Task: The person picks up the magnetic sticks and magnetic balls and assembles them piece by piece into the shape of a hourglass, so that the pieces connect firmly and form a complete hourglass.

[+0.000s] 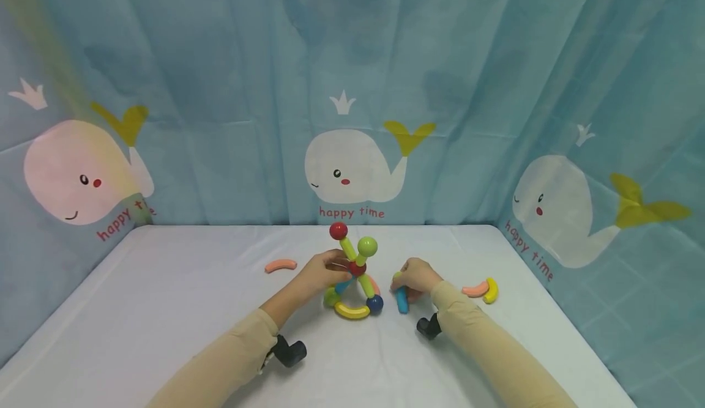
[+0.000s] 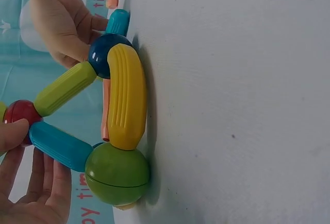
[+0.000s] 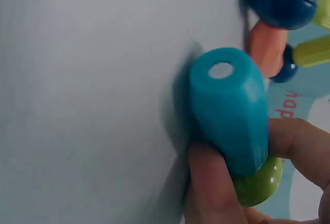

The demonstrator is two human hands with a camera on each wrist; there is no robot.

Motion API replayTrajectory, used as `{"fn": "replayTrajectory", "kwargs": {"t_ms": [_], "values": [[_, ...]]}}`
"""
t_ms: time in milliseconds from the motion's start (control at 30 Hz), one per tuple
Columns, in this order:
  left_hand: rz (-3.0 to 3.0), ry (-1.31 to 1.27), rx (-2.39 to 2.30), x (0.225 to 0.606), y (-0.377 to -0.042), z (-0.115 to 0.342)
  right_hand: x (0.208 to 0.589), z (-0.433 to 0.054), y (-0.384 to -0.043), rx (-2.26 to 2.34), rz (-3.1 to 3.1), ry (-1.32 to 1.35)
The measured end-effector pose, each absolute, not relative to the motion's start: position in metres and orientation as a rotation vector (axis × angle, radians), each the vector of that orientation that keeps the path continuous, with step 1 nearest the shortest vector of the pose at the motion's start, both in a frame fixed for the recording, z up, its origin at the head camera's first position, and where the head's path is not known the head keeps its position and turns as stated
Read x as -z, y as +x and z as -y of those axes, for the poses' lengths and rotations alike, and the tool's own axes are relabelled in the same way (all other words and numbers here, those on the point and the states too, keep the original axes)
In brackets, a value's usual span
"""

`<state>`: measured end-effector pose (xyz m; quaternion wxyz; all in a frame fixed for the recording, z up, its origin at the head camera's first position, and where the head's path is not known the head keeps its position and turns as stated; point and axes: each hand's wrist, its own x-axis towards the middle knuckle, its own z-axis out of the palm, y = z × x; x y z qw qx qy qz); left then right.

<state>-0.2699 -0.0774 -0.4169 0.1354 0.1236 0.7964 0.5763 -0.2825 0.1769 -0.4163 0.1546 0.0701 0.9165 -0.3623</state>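
Note:
A stick-and-ball toy frame stands mid-table, and my left hand (image 1: 315,275) grips the red ball (image 2: 23,114) at its hub, thumb in front. From that hub, a green stick (image 1: 366,285) slopes down to a dark blue ball (image 1: 375,304) and a blue stick (image 2: 61,146) to a green ball (image 2: 117,173). A curved yellow stick (image 1: 351,312) joins those two balls near the table. Above rise another red ball (image 1: 338,231) and a light green ball (image 1: 367,246). Right of the frame, my right hand (image 1: 420,275) pinches a blue stick (image 3: 229,110), a green ball (image 3: 260,185) at its far end.
One curved pink stick (image 1: 281,265) lies at the left on the white table (image 1: 165,322). Beyond my right hand lie another pink stick (image 1: 475,289) and a yellow one (image 1: 491,290). Blue whale-print curtains (image 1: 231,151) surround the back and sides.

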Motion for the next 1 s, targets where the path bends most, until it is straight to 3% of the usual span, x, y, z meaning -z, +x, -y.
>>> {"fn": "replayTrajectory", "kwargs": {"t_ms": [300,500,1000], "values": [[-2.308,0.319,-1.673,0.419,-0.274,0.075,0.392,-0.176,-0.291,1.682,-2.310,0.254],[-2.314,0.293,-1.660,0.419,-0.273,0.075,0.368,-0.159,-0.291,2.052,-2.266,0.135],[-2.319,0.333,-1.680,0.422,-0.273,0.078,0.362,-0.124,-0.280,2.195,-2.452,-0.151]]}}
